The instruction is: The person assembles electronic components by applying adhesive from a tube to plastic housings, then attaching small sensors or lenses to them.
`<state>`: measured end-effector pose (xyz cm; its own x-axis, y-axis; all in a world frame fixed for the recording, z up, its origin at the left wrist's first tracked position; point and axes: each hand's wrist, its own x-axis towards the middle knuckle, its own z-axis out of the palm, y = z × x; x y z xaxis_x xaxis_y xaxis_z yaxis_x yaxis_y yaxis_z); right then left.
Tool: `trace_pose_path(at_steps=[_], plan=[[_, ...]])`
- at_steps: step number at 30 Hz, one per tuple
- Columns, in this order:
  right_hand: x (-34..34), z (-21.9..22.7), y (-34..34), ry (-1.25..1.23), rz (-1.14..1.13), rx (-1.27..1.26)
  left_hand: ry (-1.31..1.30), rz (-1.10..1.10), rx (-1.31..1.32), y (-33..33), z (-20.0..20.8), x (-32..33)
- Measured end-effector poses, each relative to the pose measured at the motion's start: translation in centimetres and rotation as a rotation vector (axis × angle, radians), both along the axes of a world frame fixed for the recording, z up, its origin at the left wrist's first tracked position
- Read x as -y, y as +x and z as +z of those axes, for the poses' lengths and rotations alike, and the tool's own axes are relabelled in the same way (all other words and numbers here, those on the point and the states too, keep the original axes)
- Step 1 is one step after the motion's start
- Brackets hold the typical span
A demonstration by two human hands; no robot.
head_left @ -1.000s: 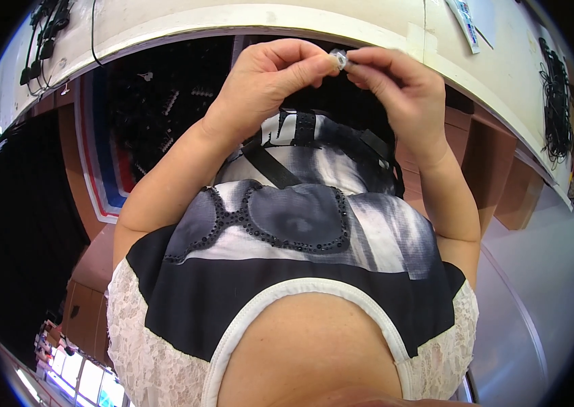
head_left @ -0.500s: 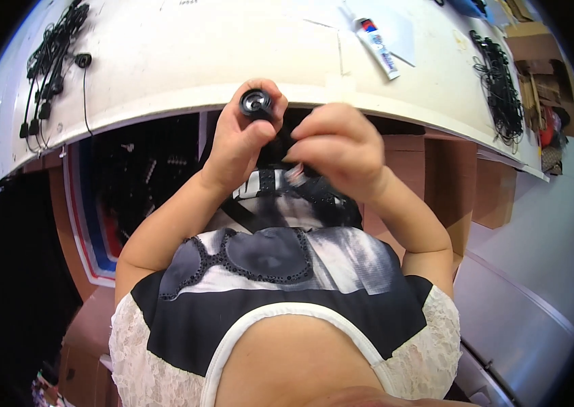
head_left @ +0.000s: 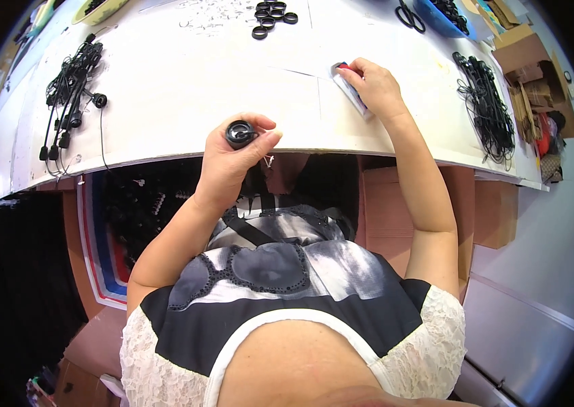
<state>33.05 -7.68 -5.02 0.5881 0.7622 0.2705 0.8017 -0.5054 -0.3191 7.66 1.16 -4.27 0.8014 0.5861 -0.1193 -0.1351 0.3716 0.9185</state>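
Near the table's front edge, my left hand (head_left: pixel 224 163) is wrapped round a black, cylinder-shaped part (head_left: pixel 239 134) with its open round end facing up. Light metal shows inside that end, and a small pale bit sticks out just beneath the hand. Farther out and to the right, my right hand (head_left: pixel 378 89) pinches the end of a white squeeze tube (head_left: pixel 353 97) with red and dark printing. Most of the tube slants along the tabletop below my fingers.
Bundled black cables lie at the left (head_left: pixel 73 88) and at the right (head_left: pixel 485 108). Farther back are several black rings (head_left: pixel 266 20), scissors (head_left: pixel 410 17) and a blue bowl (head_left: pixel 429 15) of black parts. Cardboard boxes (head_left: pixel 494 210) stand below the table's right side.
My right hand has moved from beside the left hand out to the squeeze tube and taken hold of it. The view has shifted to show more of the table's far side.
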Motion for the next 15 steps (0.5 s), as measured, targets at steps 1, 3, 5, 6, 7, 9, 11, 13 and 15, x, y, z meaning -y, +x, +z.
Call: trace_pose_path(at_steps=[1,3,5,6,7,9,11,13,15], plan=[[-0.4,0.5,-0.4,-0.027,0.006,-0.223,0.012,-0.019,-0.022,0.0,-0.2,-0.4],[-0.3,1.5,-3.1,0.103,0.118,-0.313,0.028,-0.014,-0.083,0.2,0.2,-0.7],[0.9,2.3,-6.8,0.277,0.229,-0.466,0.060,-0.019,-0.100,0.6,-0.3,-0.6],[1.6,2.4,-8.6,0.316,0.239,-0.531,0.052,-0.013,-0.113,0.9,-0.5,-0.5],[2.0,2.2,-10.1,0.350,0.275,-0.571,0.019,-0.029,-0.086,1.0,-0.6,-0.4],[2.8,1.5,-11.7,0.411,0.368,-0.621,-0.046,-0.088,-0.036,1.0,-0.9,-0.4],[3.4,2.1,-12.8,0.498,0.351,-0.901,-0.021,-0.079,-0.046,1.0,-1.0,-0.3],[3.7,1.2,-12.8,0.513,0.343,-0.955,0.019,-0.125,-0.122,0.8,-0.6,-0.6],[3.6,0.2,-12.8,0.486,0.427,-0.793,0.050,-0.135,-0.128,0.5,-0.5,-0.2]])
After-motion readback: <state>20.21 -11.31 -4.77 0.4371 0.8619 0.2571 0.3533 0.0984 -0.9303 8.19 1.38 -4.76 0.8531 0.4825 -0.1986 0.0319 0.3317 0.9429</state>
